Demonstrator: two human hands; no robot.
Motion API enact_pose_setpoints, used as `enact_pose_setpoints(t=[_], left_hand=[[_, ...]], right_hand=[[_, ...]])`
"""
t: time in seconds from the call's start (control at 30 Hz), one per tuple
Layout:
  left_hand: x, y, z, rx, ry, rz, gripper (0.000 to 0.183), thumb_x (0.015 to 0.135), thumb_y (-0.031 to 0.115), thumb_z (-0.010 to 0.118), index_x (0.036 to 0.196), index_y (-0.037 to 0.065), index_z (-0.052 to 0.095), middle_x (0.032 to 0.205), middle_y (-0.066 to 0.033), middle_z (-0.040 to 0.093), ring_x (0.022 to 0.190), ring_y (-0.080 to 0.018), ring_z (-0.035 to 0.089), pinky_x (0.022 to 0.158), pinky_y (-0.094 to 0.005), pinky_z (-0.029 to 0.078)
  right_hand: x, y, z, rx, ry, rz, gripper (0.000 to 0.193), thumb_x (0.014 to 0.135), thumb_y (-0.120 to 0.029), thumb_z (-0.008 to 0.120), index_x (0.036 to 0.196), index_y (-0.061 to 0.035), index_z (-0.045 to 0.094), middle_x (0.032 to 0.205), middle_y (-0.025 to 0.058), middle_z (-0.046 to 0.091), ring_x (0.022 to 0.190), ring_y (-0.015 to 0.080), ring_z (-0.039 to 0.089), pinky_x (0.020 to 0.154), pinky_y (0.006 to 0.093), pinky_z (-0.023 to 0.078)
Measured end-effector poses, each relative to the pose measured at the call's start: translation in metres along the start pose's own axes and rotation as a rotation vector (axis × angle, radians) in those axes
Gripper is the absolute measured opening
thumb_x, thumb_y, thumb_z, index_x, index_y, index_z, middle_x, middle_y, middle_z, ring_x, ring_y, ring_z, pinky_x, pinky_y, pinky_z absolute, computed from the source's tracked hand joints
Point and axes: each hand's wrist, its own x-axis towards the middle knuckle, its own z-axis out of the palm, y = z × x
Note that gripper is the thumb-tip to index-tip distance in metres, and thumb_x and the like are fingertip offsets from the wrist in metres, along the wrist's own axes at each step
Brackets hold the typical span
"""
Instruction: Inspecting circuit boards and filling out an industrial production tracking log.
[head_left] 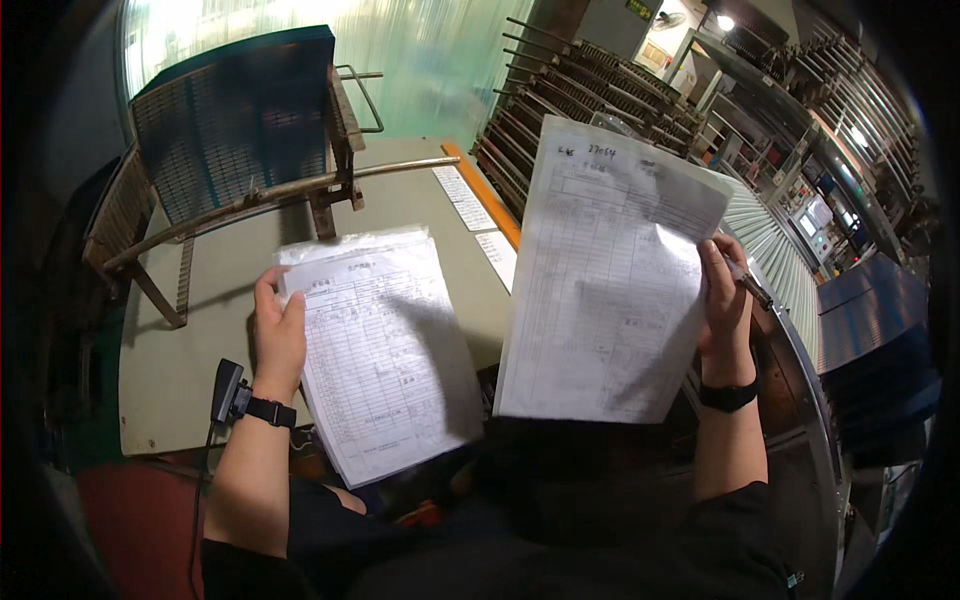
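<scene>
My left hand [277,335] is closed on the left edge of a stack of printed forms [390,350], thumb on top. Ruled tables cover its top sheet, and clear plastic edges show along the upper side. Held higher and to the right is another form [610,290] in a shiny clear sleeve, with some handwriting near its top. My right hand [728,295] pinches this form by its right edge. A pen [752,288] sticks out between the fingers of that same hand. A gap separates the two sets of papers.
On the pale table [180,390], a metal rack [235,135] of dark blue panels stands at far left. Paper slips [463,197] lie beside an orange strip [488,205]. Rollers [775,240] run along the right, near stacked blue panels [870,310]. Slatted racks [590,85] stand behind.
</scene>
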Motion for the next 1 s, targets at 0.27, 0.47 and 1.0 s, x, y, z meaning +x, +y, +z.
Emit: enact_pose_setpoints(t=[0.27, 0.47, 1.0], left_hand=[[-0.003, 0.0, 0.004, 0.125, -0.074, 0.05, 0.04, 0.102, 0.001, 0.046, 0.141, 0.006, 0.053, 0.134, -0.011, 0.06, 0.12, -0.018, 0.057, 0.103, -0.0288, 0.043], [-0.001, 0.002, 0.008, 0.05, -0.074, -0.027, 0.028, 0.106, 0.016, 0.048, 0.126, 0.004, 0.062, 0.114, -0.0064, 0.068, 0.102, -0.0123, 0.06, 0.092, -0.027, 0.047], [-0.003, 0.013, 0.014, 0.17, -0.057, -0.014, 0.056, 0.093, -0.001, 0.062, 0.144, 0.005, 0.039, 0.134, -0.0191, 0.056, 0.123, -0.0242, 0.057, 0.105, -0.0351, 0.044]], right_hand=[[-0.038, 0.025, 0.114, 0.038, -0.182, 0.149, 0.018, 0.099, -0.019, 0.063, 0.1, -0.0012, 0.064, 0.089, -0.0002, 0.062, 0.083, 0.0089, 0.052, 0.075, 0.024, 0.043], [-0.069, 0.076, 0.197, 0.044, -0.311, 0.259, 0.017, 0.096, -0.015, 0.06, 0.097, 0.0011, 0.064, 0.083, 0.004, 0.063, 0.079, 0.0122, 0.055, 0.074, 0.0269, 0.046], [-0.051, 0.074, 0.221, 0.021, -0.485, 0.247, 0.021, 0.097, -0.023, 0.063, 0.098, -0.0014, 0.064, 0.07, 0.0044, 0.058, 0.066, 0.0127, 0.053, 0.062, 0.0291, 0.046]])
